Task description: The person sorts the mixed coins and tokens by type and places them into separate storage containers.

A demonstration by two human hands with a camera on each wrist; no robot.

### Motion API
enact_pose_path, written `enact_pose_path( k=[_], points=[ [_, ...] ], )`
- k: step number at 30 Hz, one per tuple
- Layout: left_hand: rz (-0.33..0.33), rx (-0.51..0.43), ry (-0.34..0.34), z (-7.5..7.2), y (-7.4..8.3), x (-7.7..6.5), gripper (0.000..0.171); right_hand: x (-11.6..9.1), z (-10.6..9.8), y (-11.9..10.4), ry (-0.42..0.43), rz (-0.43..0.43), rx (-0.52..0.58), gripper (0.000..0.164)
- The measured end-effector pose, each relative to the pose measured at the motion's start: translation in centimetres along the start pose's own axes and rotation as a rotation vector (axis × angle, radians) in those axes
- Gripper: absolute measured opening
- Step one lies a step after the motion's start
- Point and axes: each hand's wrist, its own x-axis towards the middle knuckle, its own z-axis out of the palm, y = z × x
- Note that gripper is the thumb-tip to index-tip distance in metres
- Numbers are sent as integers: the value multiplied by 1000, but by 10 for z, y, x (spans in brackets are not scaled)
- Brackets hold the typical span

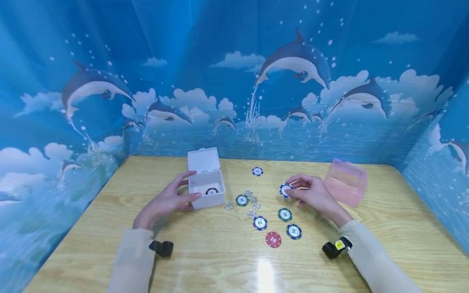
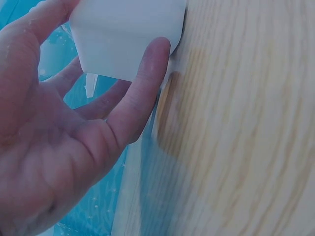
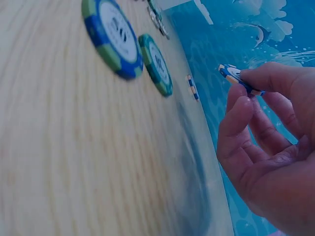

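My left hand (image 1: 169, 199) grips the left side of a small white box (image 1: 208, 201), whose hinged lid (image 1: 203, 159) stands open toward the back. A black poker chip (image 1: 211, 191) lies inside the box. In the left wrist view, the fingers (image 2: 152, 64) spread around the box's outer wall. My right hand (image 1: 311, 193) pinches a blue-and-white poker chip (image 1: 285, 190) between thumb and fingers, held above the table. The right wrist view shows this chip (image 3: 234, 74) tilted at the fingertips.
Blue (image 1: 260, 223), green (image 1: 285, 214) and red (image 1: 273, 239) poker chips lie on the wooden table (image 1: 205, 260), with several clear discs (image 1: 251, 214) among them. Another blue chip (image 1: 257, 171) is near the back edge. Behind the right hand stands a pink translucent box (image 1: 346, 182). A dolphin-printed curtain (image 1: 234, 81) surrounds the table.
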Motion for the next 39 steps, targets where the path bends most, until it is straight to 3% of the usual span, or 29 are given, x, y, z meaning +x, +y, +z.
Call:
enact_pose_path(
  k=[13,23,39],
  points=[
    [-11,13,10,1,1,0,88,1,12,-9,-7,37,132,46],
    [5,-5,-7,0,1,-1,88,4,24,-18,-23,49,184,44],
    [-31,-7,4,-1,3,2,91,15,51,-34,-38,62,238,46]
  ],
)
